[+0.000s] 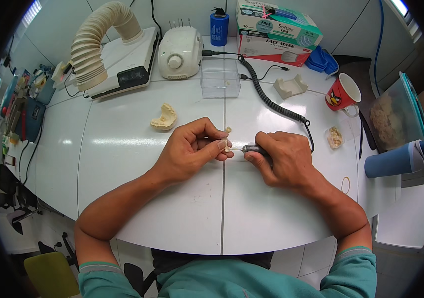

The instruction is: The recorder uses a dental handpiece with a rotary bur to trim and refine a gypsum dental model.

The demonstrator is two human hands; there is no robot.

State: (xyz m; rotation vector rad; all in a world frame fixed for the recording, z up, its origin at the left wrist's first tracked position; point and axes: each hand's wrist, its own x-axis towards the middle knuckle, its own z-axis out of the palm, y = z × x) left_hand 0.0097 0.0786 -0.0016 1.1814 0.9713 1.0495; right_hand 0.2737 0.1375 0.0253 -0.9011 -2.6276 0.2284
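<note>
My left hand (184, 151) is closed, its thumb and fingers pinching a small cream tooth-like piece (227, 149). In my right hand (291, 158) lies a dark rotary handpiece (257, 150), held with the thumb and fingers around it. Its thin metal tip points left and meets or nearly meets the piece; I cannot tell if they touch. Another small cream bit (228, 129) shows just past my left fingertips. Beyond my left hand, a curved cream dental cast (164, 118) rests on the white table (182, 213). My fingers partly cover the piece.
Behind stand a suction unit with a ribbed hose (85, 54), a white control box (179, 52), a clear plastic box (220, 82) and mask boxes (276, 42). A coiled cord (266, 97) runs towards my right hand. Rightward are a red mug (340, 94) and a small tub (335, 137).
</note>
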